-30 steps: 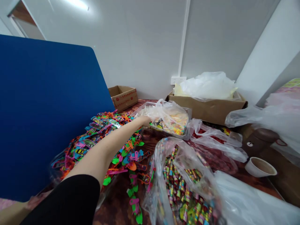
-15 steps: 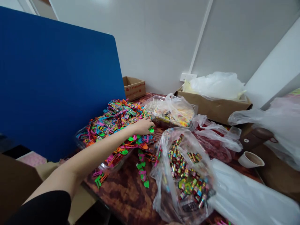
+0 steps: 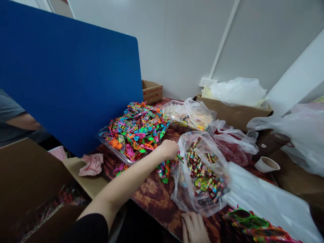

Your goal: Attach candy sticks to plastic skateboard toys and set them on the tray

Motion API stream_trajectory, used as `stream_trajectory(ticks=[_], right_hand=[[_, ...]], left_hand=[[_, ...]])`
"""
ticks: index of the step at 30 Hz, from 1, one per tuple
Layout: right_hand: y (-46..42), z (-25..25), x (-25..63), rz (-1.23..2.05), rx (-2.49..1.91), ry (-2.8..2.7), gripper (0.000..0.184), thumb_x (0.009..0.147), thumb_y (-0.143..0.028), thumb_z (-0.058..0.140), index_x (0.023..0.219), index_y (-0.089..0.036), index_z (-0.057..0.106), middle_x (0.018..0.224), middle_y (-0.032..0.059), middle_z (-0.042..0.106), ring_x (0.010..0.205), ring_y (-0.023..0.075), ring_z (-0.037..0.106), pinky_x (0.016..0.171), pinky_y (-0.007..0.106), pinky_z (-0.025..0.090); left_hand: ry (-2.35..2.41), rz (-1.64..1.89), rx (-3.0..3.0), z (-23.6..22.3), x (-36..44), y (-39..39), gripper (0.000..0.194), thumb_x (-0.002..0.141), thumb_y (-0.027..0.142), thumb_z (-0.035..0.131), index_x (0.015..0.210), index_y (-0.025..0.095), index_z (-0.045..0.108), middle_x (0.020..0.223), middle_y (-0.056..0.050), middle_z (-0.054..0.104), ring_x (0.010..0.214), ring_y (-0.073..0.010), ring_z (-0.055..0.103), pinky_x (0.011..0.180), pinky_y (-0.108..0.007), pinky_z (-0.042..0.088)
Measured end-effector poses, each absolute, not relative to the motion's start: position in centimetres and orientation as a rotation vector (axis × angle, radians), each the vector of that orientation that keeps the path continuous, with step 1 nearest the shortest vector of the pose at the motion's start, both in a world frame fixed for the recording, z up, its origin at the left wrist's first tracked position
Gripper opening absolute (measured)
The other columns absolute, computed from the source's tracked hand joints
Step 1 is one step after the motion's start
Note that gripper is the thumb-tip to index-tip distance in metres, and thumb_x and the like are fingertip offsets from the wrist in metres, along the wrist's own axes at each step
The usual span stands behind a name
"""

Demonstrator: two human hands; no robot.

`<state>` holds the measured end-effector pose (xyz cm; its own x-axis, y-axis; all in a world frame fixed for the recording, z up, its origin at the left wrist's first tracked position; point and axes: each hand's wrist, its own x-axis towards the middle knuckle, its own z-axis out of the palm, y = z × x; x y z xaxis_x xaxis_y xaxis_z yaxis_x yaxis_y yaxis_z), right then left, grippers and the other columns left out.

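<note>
My left hand [image 3: 169, 149] reaches over the brown table [image 3: 154, 199] with its fingers curled shut; what it holds is hidden. It hovers between a clear tray heaped with bright plastic toys [image 3: 134, 131] and a clear bag of small striped wrapped pieces [image 3: 202, 168]. A few loose toys [image 3: 163, 168] lie just under it. My right hand [image 3: 193, 226] lies at the table's near edge, fingers stretched flat, touching the bottom of that bag.
A blue partition [image 3: 71, 74] stands at the left, with another person's arm [image 3: 15, 121] behind it. Farther back are a bagged tray of pale sweets [image 3: 189, 114], a red-filled bag [image 3: 229, 148] and cardboard boxes [image 3: 235, 114]. A paper cup [image 3: 267, 164], pink cloth [image 3: 92, 164] and green toy glasses [image 3: 249, 222] lie around.
My left hand has drawn back from the far bagged tray, across the toy heap, to the striped-pieces bag. My right hand has come into view at the table edge. The view has shifted left.
</note>
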<state>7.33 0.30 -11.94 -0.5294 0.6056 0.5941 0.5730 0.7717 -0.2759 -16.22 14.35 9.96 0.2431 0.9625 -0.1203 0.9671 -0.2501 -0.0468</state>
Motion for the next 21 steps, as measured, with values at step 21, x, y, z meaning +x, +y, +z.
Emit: stream_trajectory(ticks=[21], right_hand=[[-2.1,-8.5,6.4,0.306,-1.158,-2.190,0.017,0.094,-0.015,0.041,0.095,-0.021,0.057,0.089,0.0060,0.057,0.085,0.0229,0.053,0.076,0.037,0.042]], left_hand=[[2.253,1.051,1.808,-1.3,-19.7,-1.7,0.022,0.089,0.025,0.053,0.109,0.019,0.061,0.113,-0.008,0.062,0.107,-0.0229,0.057,0.094,-0.038,0.045]])
